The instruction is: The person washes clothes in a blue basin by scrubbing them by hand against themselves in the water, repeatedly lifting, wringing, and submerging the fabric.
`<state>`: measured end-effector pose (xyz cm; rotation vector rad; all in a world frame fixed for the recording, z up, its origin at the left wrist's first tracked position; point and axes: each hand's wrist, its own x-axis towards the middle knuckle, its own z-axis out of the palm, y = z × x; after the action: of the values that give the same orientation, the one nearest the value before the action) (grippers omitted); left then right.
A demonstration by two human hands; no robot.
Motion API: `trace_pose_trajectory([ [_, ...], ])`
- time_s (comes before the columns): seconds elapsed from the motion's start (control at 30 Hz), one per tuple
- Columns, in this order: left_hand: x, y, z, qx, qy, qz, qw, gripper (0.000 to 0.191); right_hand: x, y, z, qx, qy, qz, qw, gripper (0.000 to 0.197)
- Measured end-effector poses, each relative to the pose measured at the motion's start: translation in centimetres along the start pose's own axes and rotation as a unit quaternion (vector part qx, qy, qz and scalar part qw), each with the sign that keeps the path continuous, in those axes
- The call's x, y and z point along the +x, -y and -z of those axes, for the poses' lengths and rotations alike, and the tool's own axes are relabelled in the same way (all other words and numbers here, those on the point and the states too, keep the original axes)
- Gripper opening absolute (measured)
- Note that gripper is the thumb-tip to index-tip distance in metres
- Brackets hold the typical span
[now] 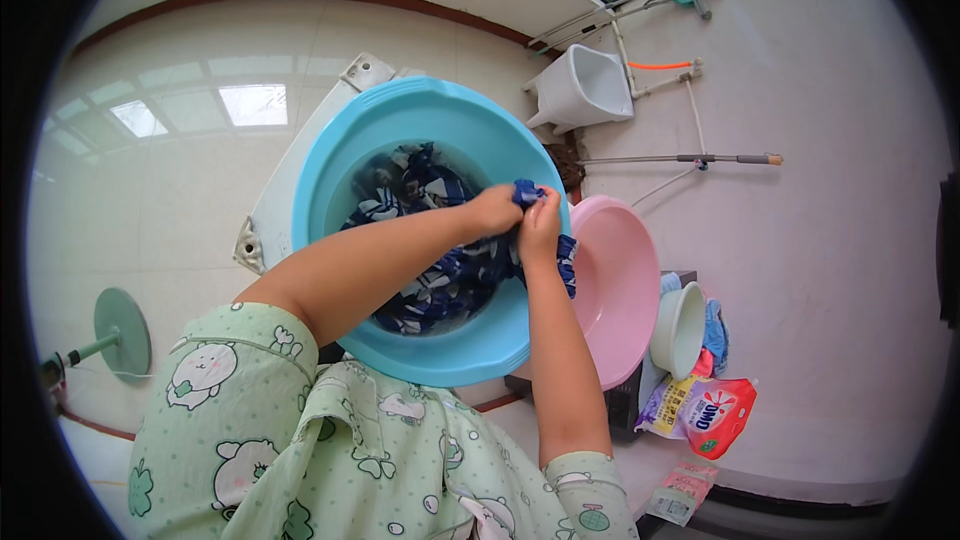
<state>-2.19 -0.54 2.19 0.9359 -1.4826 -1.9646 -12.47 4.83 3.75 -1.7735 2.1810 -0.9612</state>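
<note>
A light-blue plastic basin (427, 94) stands before me with water in it. Dark blue and white patterned fabric (442, 262) lies bunched in the water, partly submerged. Above the basin's right side, my left hand (496, 211) grips a raised piece of this cloth, its blue end (527, 193) poking out past the fist. My right hand (540, 231) is closed on the same cloth, close beside the left. Another edge of the cloth (567, 266) hangs over the basin's right rim, partly behind my right wrist.
A pink basin (615, 292) stands against the blue one's right side. Beyond it are a small pale basin (679, 330) and an OMO detergent bag (701, 412). A white stand (277, 202) shows beneath the blue basin. A mop (645, 160) leans at the wall near a white tub (581, 90).
</note>
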Motion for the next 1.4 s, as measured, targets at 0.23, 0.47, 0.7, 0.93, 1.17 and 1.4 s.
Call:
trace_pose_trajectory([
  [0.23, 0.8, 0.7, 0.5, 0.029, 0.054, -0.001, 0.998, 0.042, 0.2, 0.5, 0.0, -0.064, -0.003, -0.054, 0.996, 0.025],
  [0.47, 0.6, 0.8, 2.5, 0.355, 0.135, -0.047, 0.924, 0.049, 0.7, 0.5, 2.5, -0.091, 0.237, -0.05, 0.966, 0.045],
  [0.7, 0.5, 1.9, 1.5, 0.455, 0.182, -0.026, 0.871, 0.034, 0.5, 1.1, 2.9, -0.314, 0.396, -0.044, 0.862, 0.038],
  [0.93, -0.2, -2.1, 3.6, 0.129, 0.246, 0.055, 0.959, 0.03, 2.4, 2.8, 7.8, 0.019, 0.302, -0.137, 0.943, 0.031],
  [1.17, -2.3, -6.2, 4.6, 0.19, 0.278, 0.098, 0.936, 0.035, 1.9, 6.6, 9.7, -0.045, 0.338, -0.08, 0.937, 0.043],
  [1.4, -0.4, -1.8, 3.5, 0.364, 0.213, -0.014, 0.907, 0.045, 1.3, 4.2, 5.2, -0.342, 0.216, 0.009, 0.914, 0.019],
])
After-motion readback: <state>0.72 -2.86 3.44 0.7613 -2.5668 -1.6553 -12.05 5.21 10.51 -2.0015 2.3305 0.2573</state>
